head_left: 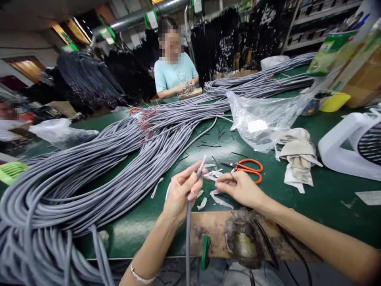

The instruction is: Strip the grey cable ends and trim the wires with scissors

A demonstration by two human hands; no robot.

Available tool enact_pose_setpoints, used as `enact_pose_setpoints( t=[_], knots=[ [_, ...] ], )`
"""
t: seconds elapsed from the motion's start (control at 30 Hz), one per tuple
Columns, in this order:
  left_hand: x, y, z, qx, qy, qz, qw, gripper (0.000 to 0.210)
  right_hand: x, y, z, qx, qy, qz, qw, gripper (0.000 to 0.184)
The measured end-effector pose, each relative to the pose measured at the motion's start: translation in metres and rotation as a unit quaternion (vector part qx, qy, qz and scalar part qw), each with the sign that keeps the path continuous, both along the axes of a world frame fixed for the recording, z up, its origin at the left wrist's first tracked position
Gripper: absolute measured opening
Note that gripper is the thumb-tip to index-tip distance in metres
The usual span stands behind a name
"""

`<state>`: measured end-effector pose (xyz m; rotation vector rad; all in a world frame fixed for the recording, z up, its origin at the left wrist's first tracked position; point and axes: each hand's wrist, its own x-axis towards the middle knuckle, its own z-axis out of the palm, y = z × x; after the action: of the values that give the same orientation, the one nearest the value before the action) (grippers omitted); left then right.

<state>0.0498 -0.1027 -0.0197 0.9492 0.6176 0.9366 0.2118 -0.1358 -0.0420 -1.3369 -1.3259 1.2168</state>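
My left hand (184, 188) is closed around a grey cable (188, 234) near its end. The cable's pale, whitish tip (203, 161) points up past my fingers, and its length hangs down over the table's front edge. To the right, my right hand (238, 186) is curled with its fingertips together, low over white scraps (220, 200). Whether a small piece sits in those fingers I cannot make out. Just beyond it lie orange-handled scissors (251, 167), their blades toward my left hand.
A large bundle of grey cables (89, 186) covers the table's left. A wooden board (208, 226) with a dark, stained device (244, 242) is at the front edge. At right are a plastic bag (268, 115), cloth (299, 155) and white fan (351, 147). A co-worker (175, 75) sits opposite.
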Motion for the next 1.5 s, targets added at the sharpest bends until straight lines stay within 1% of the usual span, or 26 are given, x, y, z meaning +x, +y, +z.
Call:
enact_pose_setpoints(
  t=[0.07,0.1,0.17,0.23,0.43,0.57,0.63,0.7,0.73,0.8,0.87,0.9,0.93,1.0,1.03,1.07,1.1,1.13,1.2,1.23,1.27,1.33,1.4,1.43,1.47,1.5],
  knots=[
    [0.001,-0.001,-0.002,-0.021,0.027,-0.047,0.998,0.027,0.003,0.001,0.004,0.043,0.036,-0.035,0.998,0.020],
    [0.002,-0.003,-0.004,-0.028,0.042,-0.074,0.996,0.024,0.004,0.001,0.007,0.065,0.053,-0.037,0.996,0.021],
    [0.005,-0.006,-0.007,-0.022,0.073,-0.111,0.991,0.021,0.005,-0.001,0.012,0.082,0.066,-0.018,0.994,0.021],
    [0.007,-0.009,-0.009,0.015,0.110,-0.120,0.987,0.024,0.004,-0.003,0.014,0.071,0.058,-0.001,0.996,0.021],
    [0.003,-0.015,-0.009,0.124,0.214,-0.089,0.965,0.029,0.004,-0.002,0.015,0.072,0.024,0.031,0.997,0.027],
    [0.001,-0.019,-0.010,0.207,0.221,-0.054,0.952,0.028,0.004,-0.004,0.019,0.056,0.022,0.034,0.998,0.028],
    [0.001,-0.019,-0.010,0.251,0.225,-0.034,0.941,0.027,0.003,-0.010,0.022,0.082,0.017,0.040,0.996,0.029],
    [0.002,-0.019,-0.009,0.309,0.263,-0.010,0.914,0.025,0.002,-0.016,0.023,0.140,-0.030,0.045,0.989,0.029],
    [0.003,-0.019,-0.010,0.346,0.289,-0.002,0.892,0.025,0.001,-0.018,0.024,0.173,-0.062,0.048,0.982,0.030],
    [0.005,-0.020,-0.010,0.425,0.327,-0.020,0.844,0.025,0.000,-0.020,0.024,0.218,-0.112,0.037,0.969,0.032],
    [0.006,-0.022,-0.011,0.491,0.323,-0.044,0.808,0.023,-0.002,-0.019,0.021,0.209,-0.120,0.011,0.970,0.036],
    [0.006,-0.023,-0.012,0.514,0.306,-0.044,0.800,0.021,-0.003,-0.017,0.019,0.185,-0.113,-0.003,0.976,0.037],
    [0.006,-0.024,-0.012,0.527,0.286,-0.034,0.799,0.019,-0.004,-0.015,0.016,0.158,-0.105,-0.004,0.982,0.039],
    [0.003,-0.026,-0.011,0.522,0.261,0.026,0.811,0.015,-0.005,-0.012,0.012,0.115,-0.091,0.030,0.989,0.041],
    [0.002,-0.026,-0.011,0.501,0.260,0.060,0.823,0.014,-0.005,-0.011,0.011,0.102,-0.088,0.046,0.990,0.042],
    [0.000,-0.025,-0.010,0.468,0.265,0.088,0.838,0.014,-0.004,-0.011,0.010,0.096,-0.087,0.042,0.991,0.043],
    [-0.002,-0.024,-0.009,0.428,0.274,0.105,0.855,0.014,-0.003,-0.011,0.011,0.098,-0.089,0.017,0.991,0.042],
    [-0.003,-0.023,-0.008,0.386,0.282,0.103,0.872,0.016,-0.001,-0.011,0.013,0.106,-0.093,-0.024,0.990,0.039],
    [-0.004,-0.021,-0.007,0.312,0.279,0.049,0.907,0.025,0.003,-0.013,0.018,0.137,-0.109,-0.102,0.979,0.029],
    [-0.004,-0.021,-0.006,0.281,0.267,0.010,0.922,0.028,0.004,-0.015,0.021,0.163,-0.120,-0.107,0.973,0.023],
    [-0.004,-0.020,-0.006,0.251,0.249,-0.026,0.935,0.030,0.005,-0.016,0.023,0.193,-0.131,-0.089,0.968,0.020],
    [-0.003,-0.019,-0.006,0.199,0.208,-0.084,0.954,0.033,0.004,-0.019,0.026,0.254,-0.147,-0.027,0.956,0.020],
    [-0.001,-0.018,-0.007,0.175,0.196,-0.106,0.959,0.034,0.003,-0.020,0.026,0.303,-0.169,0.005,0.938,0.017],
    [0.000,-0.018,-0.008,0.189,0.214,-0.100,0.953,0.034,0.002,-0.021,0.025,0.318,-0.185,0.003,0.930,0.016],
    [0.001,-0.018,-0.009,0.225,0.247,-0.084,0.939,0.033,0.002,-0.021,0.024,0.325,-0.208,-0.005,0.922,0.016],
    [0.002,-0.018,-0.011,0.280,0.289,-0.061,0.913,0.030,0.002,-0.021,0.023,0.325,-0.237,-0.012,0.915,0.016]
  ],
)
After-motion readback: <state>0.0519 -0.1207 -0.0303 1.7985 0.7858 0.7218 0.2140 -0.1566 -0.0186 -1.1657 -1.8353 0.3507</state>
